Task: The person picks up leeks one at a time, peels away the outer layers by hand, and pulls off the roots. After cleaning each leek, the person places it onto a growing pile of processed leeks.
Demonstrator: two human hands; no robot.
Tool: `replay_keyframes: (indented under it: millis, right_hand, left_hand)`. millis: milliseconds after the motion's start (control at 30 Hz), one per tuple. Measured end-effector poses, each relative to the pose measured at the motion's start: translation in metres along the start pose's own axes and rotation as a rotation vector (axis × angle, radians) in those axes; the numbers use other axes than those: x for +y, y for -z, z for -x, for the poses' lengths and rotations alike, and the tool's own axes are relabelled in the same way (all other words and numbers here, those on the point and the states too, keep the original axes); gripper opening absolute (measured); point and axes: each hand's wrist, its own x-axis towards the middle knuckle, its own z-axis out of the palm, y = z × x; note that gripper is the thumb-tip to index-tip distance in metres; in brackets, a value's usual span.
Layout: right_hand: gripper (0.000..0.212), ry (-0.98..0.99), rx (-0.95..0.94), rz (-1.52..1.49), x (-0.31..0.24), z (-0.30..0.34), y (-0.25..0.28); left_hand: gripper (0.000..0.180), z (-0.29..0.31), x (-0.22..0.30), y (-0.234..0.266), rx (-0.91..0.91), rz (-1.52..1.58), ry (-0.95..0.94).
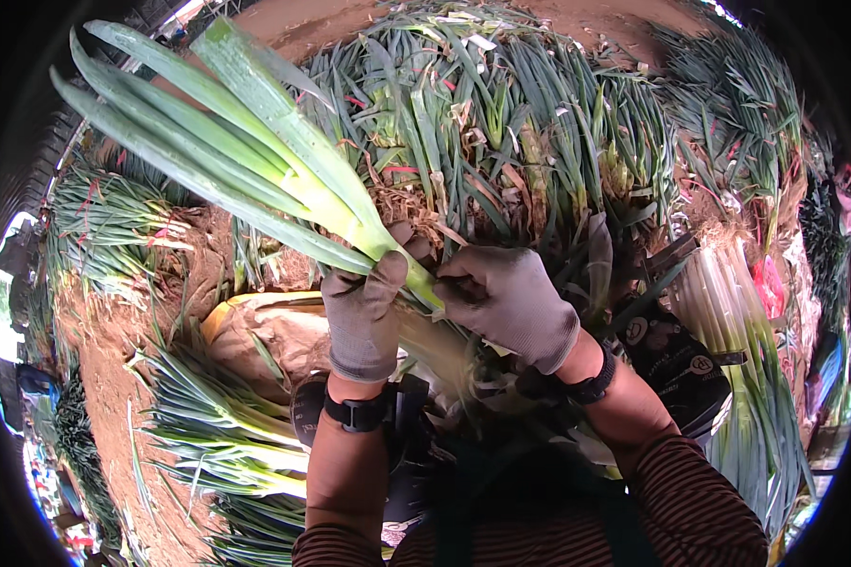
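A large green onion (336,194) slants up and to the left, its long green leaves spread toward the far left. My gloved left hand (364,317) is wrapped round its pale stalk just below where the leaves fan out. Against the lower part of the stalk sits my gloved right hand (518,304), fingers curled in a pinch; what they grip is hidden. Below both hands the stalk's lower end is blurred over my lap. Beside my right forearm lies a bundle of trimmed green onions (728,317), white ends up, bound with a dark band (729,358).
A long heap of untrimmed green onions (501,123) stretches across the far side. More loose ones (227,420) lie left of my arm, near a tan sack (269,335) with a yellow edge. Brown soil (99,378) shows at the left. A pink plastic bag (769,286) is behind the bundle.
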Motion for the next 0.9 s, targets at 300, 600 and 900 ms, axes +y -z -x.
replay_keyframes:
  millis: [300,600,900]
  right_hand:
    - [0.032,0.014,0.256,0.428,0.028,0.022,-0.011]
    - [0.023,-0.723,-0.142,0.858,0.194,0.087,0.029]
    - [0.030,-0.327,-0.397,-0.056,0.009,-0.008,0.003]
  left_hand:
    - [0.032,-0.007,-0.007,0.007,-0.052,0.401,-0.020]
    - [0.032,-0.012,0.031,0.016,0.109,0.233,-0.251]
    - [0.027,-0.008,0.028,0.018,0.164,0.124,-0.090]
